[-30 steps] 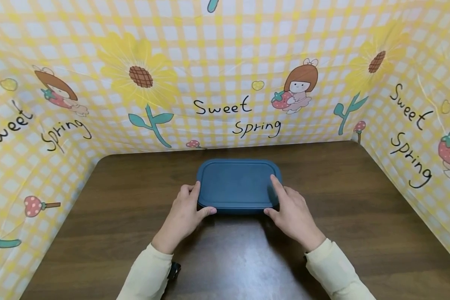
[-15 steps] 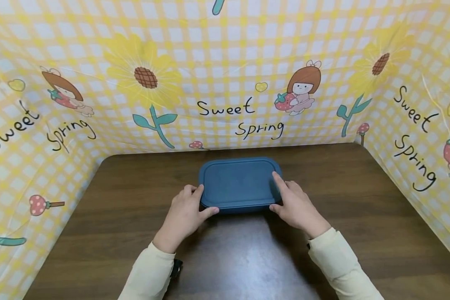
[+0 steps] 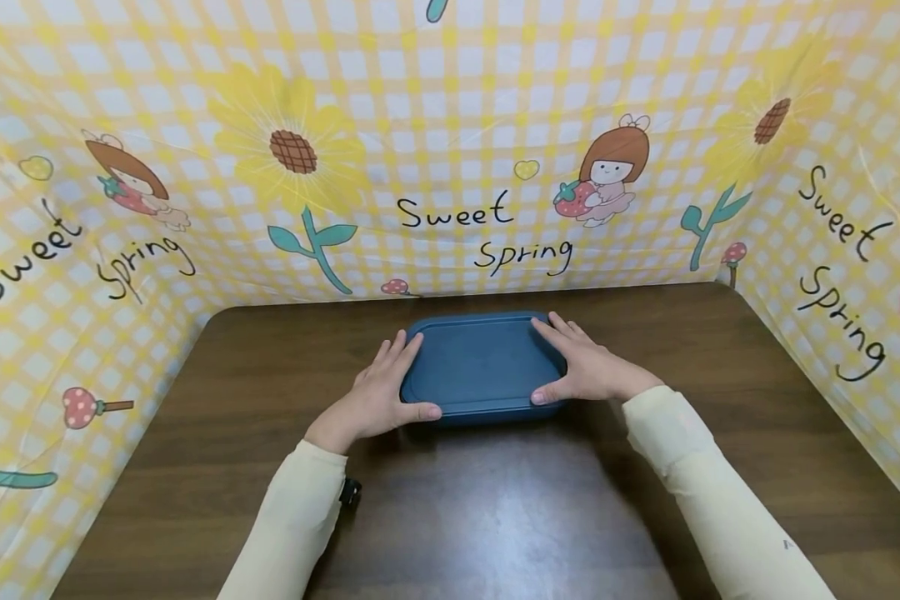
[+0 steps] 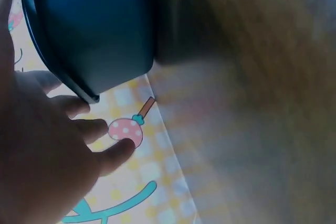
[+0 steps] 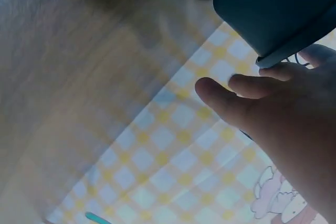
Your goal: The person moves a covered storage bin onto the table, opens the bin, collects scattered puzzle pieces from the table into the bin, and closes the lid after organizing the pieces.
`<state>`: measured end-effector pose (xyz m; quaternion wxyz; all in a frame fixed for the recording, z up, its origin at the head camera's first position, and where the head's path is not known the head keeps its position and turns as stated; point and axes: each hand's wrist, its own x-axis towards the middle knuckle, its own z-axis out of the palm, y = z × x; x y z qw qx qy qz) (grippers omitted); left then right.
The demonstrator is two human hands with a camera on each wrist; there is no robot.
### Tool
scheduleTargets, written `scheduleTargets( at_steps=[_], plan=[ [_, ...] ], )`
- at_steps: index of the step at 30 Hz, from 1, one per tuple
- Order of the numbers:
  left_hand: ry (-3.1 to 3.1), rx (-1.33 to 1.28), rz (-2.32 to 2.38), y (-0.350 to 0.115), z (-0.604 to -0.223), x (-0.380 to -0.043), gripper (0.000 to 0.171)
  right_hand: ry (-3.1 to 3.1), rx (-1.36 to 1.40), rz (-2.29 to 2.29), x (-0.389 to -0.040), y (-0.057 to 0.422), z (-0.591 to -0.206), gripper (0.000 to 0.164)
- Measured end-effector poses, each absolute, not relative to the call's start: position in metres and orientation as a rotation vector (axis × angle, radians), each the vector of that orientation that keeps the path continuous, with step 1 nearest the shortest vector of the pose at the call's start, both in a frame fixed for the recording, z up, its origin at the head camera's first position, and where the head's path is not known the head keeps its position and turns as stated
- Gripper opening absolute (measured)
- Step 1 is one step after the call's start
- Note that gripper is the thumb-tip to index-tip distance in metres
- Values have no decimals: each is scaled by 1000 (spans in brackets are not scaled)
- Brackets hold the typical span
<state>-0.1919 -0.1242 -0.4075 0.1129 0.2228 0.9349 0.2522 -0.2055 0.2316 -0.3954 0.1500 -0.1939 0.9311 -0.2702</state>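
A blue rectangular box with a lid [image 3: 480, 362] sits on the table, long side toward me, its inside hidden by the lid. At its left end, my left hand [image 3: 378, 387] has its fingers spread straight along the lid's edge, with the thumb on the front rim. My right hand [image 3: 585, 367] lies in the same way at the right end, thumb near the front right corner. In the left wrist view, the straight fingers [image 4: 84, 129] are at the lid's rim beside the box [image 4: 100, 30]. The right wrist view has extended fingers [image 5: 226, 98] under the box's rim [image 5: 294, 45].
The box stands near the back of a dark brown wooden table [image 3: 450, 517]. A yellow-checked cloth [image 3: 450, 100] with sunflowers and lettering hangs behind the table and along both sides.
Both hands have shifted forward along the box's ends, and their fingers have straightened and spread. The right forearm has swung outward. The box stays in nearly the same place.
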Motion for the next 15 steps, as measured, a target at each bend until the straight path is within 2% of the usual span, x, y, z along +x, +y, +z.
scheduleTargets(
  at_steps=[7,15],
  plan=[
    [2765,602,591,-126,-405,-191,122,2673,-557,-661,-207,228,-397,121],
    [2774,623,657,-118,-403,-190,120,2740,-496,-678,-194,224,-390,119]
  ],
)
